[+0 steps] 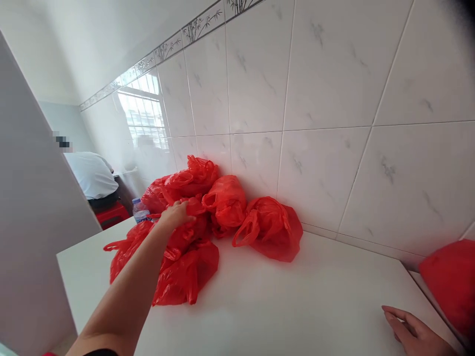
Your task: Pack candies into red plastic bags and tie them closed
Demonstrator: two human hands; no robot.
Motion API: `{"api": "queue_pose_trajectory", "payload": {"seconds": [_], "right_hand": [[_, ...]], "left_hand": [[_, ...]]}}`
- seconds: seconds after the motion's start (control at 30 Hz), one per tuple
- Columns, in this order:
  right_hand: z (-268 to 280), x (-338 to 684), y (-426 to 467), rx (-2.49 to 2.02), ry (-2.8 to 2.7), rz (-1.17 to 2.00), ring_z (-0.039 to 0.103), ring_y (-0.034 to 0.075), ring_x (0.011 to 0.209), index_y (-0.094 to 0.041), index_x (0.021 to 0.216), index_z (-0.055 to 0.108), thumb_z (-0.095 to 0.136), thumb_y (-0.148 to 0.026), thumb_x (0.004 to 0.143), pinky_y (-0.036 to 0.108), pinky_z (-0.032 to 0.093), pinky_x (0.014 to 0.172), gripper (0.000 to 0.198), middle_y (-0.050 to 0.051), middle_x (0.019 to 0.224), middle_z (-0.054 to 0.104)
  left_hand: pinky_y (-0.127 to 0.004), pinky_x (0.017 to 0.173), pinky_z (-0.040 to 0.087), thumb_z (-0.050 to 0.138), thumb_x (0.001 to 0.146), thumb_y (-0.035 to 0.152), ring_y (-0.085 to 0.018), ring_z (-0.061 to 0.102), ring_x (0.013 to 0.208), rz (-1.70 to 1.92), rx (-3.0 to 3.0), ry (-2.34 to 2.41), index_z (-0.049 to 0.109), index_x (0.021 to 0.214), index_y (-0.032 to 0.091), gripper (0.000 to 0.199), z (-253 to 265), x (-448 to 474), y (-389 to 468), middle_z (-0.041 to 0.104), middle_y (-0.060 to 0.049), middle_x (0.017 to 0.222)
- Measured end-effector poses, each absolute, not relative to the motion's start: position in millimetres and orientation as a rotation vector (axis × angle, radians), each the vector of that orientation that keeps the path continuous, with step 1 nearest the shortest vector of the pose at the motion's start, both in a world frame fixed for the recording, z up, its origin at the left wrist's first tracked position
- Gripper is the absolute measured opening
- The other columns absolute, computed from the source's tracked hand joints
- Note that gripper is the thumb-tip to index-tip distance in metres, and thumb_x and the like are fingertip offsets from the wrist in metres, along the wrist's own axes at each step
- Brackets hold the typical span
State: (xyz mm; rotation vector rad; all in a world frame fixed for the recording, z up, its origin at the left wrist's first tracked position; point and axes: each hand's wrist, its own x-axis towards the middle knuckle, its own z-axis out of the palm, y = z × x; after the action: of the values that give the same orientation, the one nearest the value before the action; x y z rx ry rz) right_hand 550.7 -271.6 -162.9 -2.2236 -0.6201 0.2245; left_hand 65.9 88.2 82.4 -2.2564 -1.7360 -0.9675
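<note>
My left hand [174, 216] is stretched far out over a heap of red plastic bags [189, 272] on the white table. Its thumb and fingers are apart and touch the crumpled plastic; no firm grip shows. Thin and shiny, the bags have loop handles and bulge with contents I cannot make out. Two more red bags, one in the middle [227, 202] and one at the right of the heap [276, 227], rest near the tiled wall. Low at the right, my right hand [411, 329] hovers by the table edge, fingers loosely curled, holding nothing.
A clear bottle with a blue cap [140, 211] stands behind the heap. The white table [282, 306] meets a tiled wall [256, 99]. At the right edge lies a red thing [451, 284]. Beyond the grey partition [33, 207], a person in white [91, 173] sits on a red stool [113, 215].
</note>
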Motion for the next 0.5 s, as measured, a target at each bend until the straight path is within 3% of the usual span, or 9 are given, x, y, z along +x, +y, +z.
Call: {"api": "queue_pose_trajectory", "payload": {"seconds": [0.1,0.17,0.27,0.37,0.5], "right_hand": [[-138.7,533.9,-274.7,-2.237,-0.605,0.343,0.066,0.030,0.077,-0.028,0.090,0.067,0.050,-0.059,0.069,0.041,0.049,0.069,0.041,0.008,0.087,0.071],[-128.6,525.8,-275.2,-2.243,-0.622,0.352,0.065,0.030,0.082,-0.026,0.095,0.067,0.049,-0.059,0.070,0.040,0.048,0.071,0.045,0.008,0.092,0.071],[-119.4,516.1,-274.0,-2.237,-0.636,0.346,0.065,0.028,0.081,-0.025,0.099,0.067,0.048,-0.058,0.071,0.037,0.048,0.070,0.046,0.007,0.091,0.071],[-112.4,505.1,-270.9,-2.202,-0.629,0.271,0.064,0.027,0.074,-0.023,0.095,0.067,0.048,-0.055,0.071,0.035,0.046,0.066,0.044,0.007,0.081,0.070],[-107.9,492.4,-265.2,-2.112,-0.668,0.169,0.063,0.022,0.075,-0.021,0.092,0.066,0.044,-0.047,0.074,0.031,0.045,0.069,0.039,0.006,0.083,0.070]], "left_hand": [[-0.062,0.091,0.039,0.070,0.068,0.031,-0.046,0.048,0.116,-0.959,-2.258,-1.620,0.055,0.121,0.019,0.057,68.8,80.5,73.9,0.048,-0.021,0.135],[-0.065,0.098,0.031,0.059,0.079,0.032,-0.045,0.036,0.128,-1.001,-2.267,-1.490,0.045,0.132,0.018,0.056,66.9,97.5,58.7,0.035,-0.021,0.145],[-0.050,0.106,0.033,0.049,0.088,0.033,-0.033,0.039,0.129,-0.983,-2.438,-1.211,0.046,0.131,0.021,0.045,67.4,133.8,37.0,0.040,-0.013,0.143],[-0.034,0.103,0.040,0.051,0.088,0.033,-0.021,0.050,0.119,-0.849,-2.709,-0.859,0.054,0.122,0.025,0.036,60.7,177.0,18.9,0.051,-0.005,0.133],[-0.031,0.093,0.049,0.054,0.086,0.029,-0.020,0.056,0.113,-0.695,-2.945,-0.496,0.058,0.117,0.027,0.032,40.4,229.0,0.9,0.055,-0.002,0.130]]}}
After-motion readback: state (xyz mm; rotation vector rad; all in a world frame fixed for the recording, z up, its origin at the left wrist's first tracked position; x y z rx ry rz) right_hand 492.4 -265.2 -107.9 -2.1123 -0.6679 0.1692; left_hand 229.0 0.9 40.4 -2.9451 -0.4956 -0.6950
